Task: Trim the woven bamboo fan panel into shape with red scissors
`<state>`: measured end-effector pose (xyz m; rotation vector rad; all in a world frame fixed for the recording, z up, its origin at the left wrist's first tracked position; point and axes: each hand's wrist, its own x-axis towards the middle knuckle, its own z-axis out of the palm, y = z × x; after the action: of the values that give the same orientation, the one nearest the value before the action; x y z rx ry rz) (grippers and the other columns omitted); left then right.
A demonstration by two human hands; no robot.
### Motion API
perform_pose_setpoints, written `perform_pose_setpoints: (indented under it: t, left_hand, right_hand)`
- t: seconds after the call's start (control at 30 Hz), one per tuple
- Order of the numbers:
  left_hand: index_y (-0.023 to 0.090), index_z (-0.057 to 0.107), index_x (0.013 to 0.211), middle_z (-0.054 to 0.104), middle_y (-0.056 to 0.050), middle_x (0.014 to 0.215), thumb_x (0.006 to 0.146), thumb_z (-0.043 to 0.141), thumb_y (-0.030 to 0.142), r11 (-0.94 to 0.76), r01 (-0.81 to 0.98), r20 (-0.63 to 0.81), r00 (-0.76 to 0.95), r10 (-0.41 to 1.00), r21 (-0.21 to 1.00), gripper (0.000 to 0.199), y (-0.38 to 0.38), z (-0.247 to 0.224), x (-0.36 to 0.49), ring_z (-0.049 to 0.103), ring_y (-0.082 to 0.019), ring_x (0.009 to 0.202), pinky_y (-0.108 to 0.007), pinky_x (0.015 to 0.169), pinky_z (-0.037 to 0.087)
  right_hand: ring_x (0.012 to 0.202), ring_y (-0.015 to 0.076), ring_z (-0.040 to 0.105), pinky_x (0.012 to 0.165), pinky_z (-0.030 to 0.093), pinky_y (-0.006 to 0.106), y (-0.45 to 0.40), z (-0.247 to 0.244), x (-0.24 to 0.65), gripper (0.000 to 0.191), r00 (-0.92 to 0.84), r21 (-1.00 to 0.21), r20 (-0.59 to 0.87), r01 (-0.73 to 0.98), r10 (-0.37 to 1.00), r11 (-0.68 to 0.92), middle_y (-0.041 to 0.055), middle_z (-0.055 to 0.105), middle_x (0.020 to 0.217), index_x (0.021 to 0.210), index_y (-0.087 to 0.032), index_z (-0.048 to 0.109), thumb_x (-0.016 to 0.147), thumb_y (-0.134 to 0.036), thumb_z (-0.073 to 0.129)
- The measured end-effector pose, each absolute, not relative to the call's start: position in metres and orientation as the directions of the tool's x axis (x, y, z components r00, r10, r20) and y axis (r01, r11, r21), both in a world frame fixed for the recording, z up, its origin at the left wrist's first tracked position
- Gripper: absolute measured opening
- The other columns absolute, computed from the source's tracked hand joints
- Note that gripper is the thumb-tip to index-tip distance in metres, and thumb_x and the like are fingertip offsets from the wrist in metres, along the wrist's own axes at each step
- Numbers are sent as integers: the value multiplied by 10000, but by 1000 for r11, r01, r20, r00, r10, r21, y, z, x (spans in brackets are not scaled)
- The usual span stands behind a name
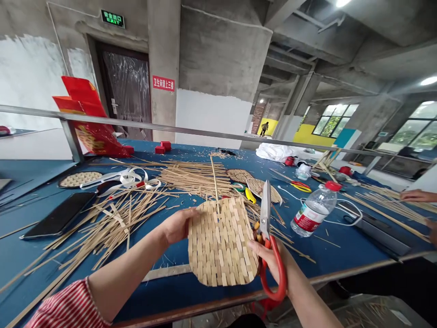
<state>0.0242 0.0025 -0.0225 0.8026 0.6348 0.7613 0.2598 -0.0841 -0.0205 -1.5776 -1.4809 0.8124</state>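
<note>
A woven bamboo piece (221, 246) with rounded corners is held up over the table's near edge. One long strip (214, 180) sticks up from its top. My left hand (179, 224) grips the piece at its upper left edge, thumb on top. On the right edge, my right hand (269, 257) presses its thumb on the weave. Red-handled scissors (273, 269) are also in my right hand, blades pointing up and nearly together. The fingers under the piece are hidden.
Loose bamboo strips (129, 223) cover the table's left and middle. A phone (59, 216) lies far left. To the right are a water bottle (314, 209), a yellow cutter (250, 196) and a cable. Another person's hand (418, 196) shows at the right edge.
</note>
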Motion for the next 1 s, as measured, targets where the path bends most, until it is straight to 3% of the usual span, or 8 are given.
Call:
perform_pose_setpoints:
  t: [0.1, 0.23, 0.33, 0.4, 0.63, 0.8, 1.0]
  left_hand:
    - [70, 596, 899, 653, -144, 905, 660, 621, 209, 523, -345, -230, 619, 751, 779, 277, 6, -32, 24, 615, -248, 824, -366, 771, 462]
    - [88, 605, 853, 677, -116, 821, 653, 632, 172, 451, -401, -190, 542, 818, 797, 218, 14, -33, 8, 637, -229, 738, -355, 724, 489]
    - [92, 606, 788, 682, -101, 765, 651, 623, 162, 408, -401, -206, 459, 864, 820, 155, 19, -28, -5, 641, -222, 675, -343, 665, 506]
    - [97, 604, 754, 681, -84, 721, 646, 614, 151, 394, -408, -213, 421, 882, 824, 121, 21, -25, -10, 639, -213, 633, -333, 626, 512]
    - [104, 605, 683, 667, -56, 631, 606, 630, 167, 353, -399, -198, 378, 904, 846, 102, 18, -25, -7, 623, -195, 562, -294, 545, 501]
    - [116, 600, 680, 664, -45, 631, 611, 639, 189, 328, -360, -190, 368, 910, 873, 108, 15, -26, -6, 614, -175, 546, -266, 520, 485]
    - [136, 590, 712, 664, -33, 654, 618, 637, 191, 316, -386, -170, 368, 914, 867, 118, 16, -28, -7, 615, -172, 568, -277, 541, 486]
  right_hand:
    - [607, 155, 538, 561, 437, 242, -85, -12, 253, 264, 53, -864, 14, 503, 998, -14, 1, 563, 602, 656, -176, 522, 700, -436, 516]
    - [493, 124, 500, 475, 426, 228, -87, -5, 263, 300, 9, -846, -178, 509, 984, -158, -25, 513, 564, 709, -187, 478, 742, -482, 437]
    - [708, 172, 564, 665, 459, 253, -91, -1, 280, 301, -46, -774, -153, 627, 987, -91, 21, 606, 763, 837, -191, 530, 739, -467, 462]
    - [885, 209, 542, 817, 414, 277, -93, 4, 288, 306, -68, -692, -171, 718, 983, -71, 41, 618, 906, 879, -198, 549, 748, -457, 450]
    - [946, 244, 526, 873, 387, 336, -90, 28, 281, 337, -98, -505, -339, 858, 936, -93, 44, 622, 958, 918, -211, 563, 754, -455, 399]
    - [938, 244, 535, 879, 385, 347, -89, 27, 274, 366, -135, -510, -291, 860, 947, -34, 45, 632, 940, 888, -210, 584, 754, -485, 384]
    - [907, 232, 551, 819, 427, 286, -88, 15, 272, 386, -79, -468, -182, 884, 980, -15, 36, 646, 871, 822, -216, 583, 744, -525, 365]
